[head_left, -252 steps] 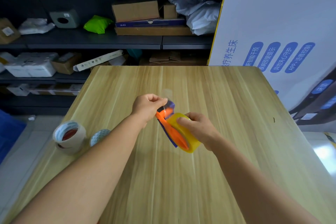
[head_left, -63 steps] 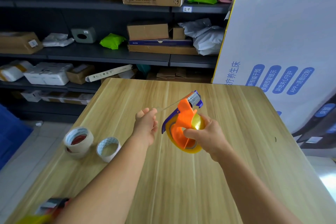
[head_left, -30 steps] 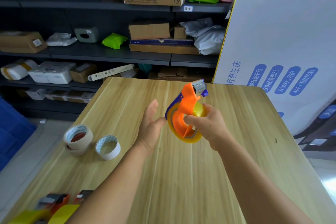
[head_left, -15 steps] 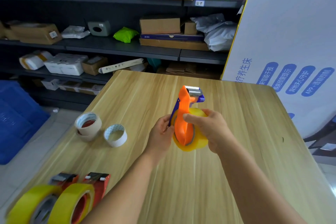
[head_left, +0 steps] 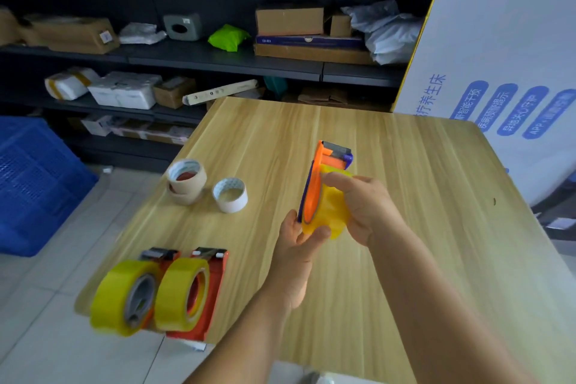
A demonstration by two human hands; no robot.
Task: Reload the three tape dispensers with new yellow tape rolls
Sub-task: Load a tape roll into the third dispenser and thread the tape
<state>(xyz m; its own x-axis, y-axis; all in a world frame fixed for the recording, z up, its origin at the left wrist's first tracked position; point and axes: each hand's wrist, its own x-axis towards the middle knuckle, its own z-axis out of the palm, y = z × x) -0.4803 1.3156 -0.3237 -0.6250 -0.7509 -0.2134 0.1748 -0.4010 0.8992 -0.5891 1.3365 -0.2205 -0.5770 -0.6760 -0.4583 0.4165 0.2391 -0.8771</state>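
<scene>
Holding orange plastic tape dispenser (head_left: pixel 321 184) with yellow tape roll (head_left: pixel 330 215) above wooden bench (head_left: pixel 436 227): our right hand (head_left: pixel 364 206) wraps roll, left hand (head_left: pixel 300 237) pinches underneath. Risk: loose pinch, roll slips off hub.

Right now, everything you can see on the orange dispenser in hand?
The orange tape dispenser is plastic by its look, with a blue edge strip and a grey metal cutter head on top. A yellow tape roll sits in it. It is held upright above the wooden table, edge-on to the camera. The right hand grips the roll side; the left hand holds its lower edge.
</scene>
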